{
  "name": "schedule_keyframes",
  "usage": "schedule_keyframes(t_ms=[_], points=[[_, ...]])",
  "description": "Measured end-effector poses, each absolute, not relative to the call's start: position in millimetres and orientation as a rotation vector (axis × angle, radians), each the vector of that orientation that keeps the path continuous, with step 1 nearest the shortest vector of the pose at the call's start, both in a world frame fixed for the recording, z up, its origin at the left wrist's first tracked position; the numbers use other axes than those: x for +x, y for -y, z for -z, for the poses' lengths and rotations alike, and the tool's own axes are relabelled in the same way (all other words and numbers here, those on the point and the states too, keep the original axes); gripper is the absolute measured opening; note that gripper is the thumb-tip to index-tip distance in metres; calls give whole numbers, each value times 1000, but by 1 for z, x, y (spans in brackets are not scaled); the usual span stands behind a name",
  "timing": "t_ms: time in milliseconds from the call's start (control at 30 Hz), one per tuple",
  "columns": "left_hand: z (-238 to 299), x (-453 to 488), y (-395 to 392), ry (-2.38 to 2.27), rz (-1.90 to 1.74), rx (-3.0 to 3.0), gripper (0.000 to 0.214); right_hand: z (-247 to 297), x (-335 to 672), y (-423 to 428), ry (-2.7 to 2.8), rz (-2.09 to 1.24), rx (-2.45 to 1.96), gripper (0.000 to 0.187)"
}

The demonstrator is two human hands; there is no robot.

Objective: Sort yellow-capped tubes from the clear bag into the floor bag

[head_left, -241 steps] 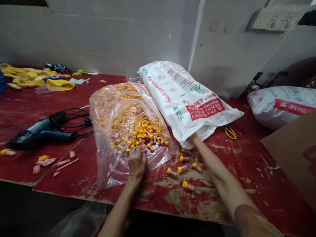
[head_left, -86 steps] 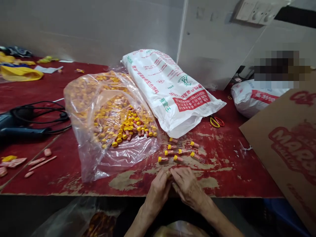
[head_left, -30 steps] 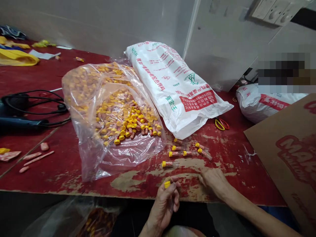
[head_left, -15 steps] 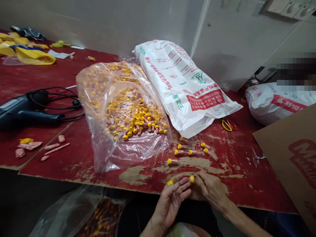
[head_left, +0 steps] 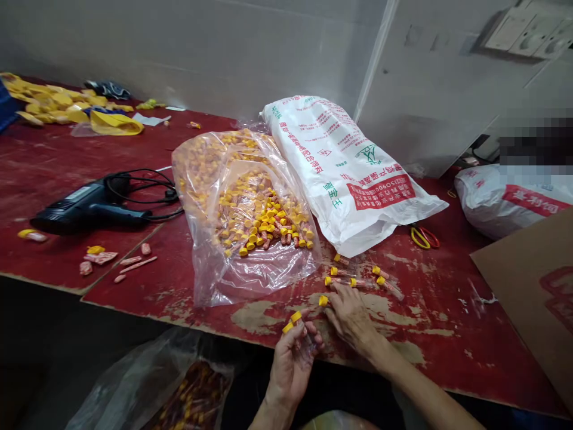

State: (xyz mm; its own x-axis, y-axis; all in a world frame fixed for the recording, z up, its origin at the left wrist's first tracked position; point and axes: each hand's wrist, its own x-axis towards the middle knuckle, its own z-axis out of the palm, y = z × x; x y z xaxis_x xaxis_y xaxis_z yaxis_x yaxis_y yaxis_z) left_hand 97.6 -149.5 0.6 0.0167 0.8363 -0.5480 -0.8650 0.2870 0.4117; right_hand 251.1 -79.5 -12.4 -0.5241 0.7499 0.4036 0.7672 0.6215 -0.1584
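L hand (head_left: 290, 357) half-curled w/ 2 yellow-capped tubes (head_left: 296, 317) held; R hand (head_left: 353, 318) bent over another tube (head_left: 323, 301), grip unclear.

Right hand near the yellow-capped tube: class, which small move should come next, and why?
Perhaps the right hand should bring the yellow-capped tube to the left hand: the right fingers are at its cap, and the left hand holds two similar tubes.

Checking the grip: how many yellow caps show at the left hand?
2: the upper cap and, leftward, the lower cap, both at the left hand; others may be hidden.
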Motion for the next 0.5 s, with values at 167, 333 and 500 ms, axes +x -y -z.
schedule_keyframes(t_ms=[167, 333, 500], points=[[0, 104, 145, -778, -1259, -19, 29, -22, 317, 91, 2690, -350, -1611, 20], [-1, 113, 142, -786, -1158, 5, 29, -13, 333, 81, 2869, -208, -2082, 29], [-1, 117, 137, -808, -1128, 38, 31, 3, 319, 80, 2934, -210, -2046, 28]])
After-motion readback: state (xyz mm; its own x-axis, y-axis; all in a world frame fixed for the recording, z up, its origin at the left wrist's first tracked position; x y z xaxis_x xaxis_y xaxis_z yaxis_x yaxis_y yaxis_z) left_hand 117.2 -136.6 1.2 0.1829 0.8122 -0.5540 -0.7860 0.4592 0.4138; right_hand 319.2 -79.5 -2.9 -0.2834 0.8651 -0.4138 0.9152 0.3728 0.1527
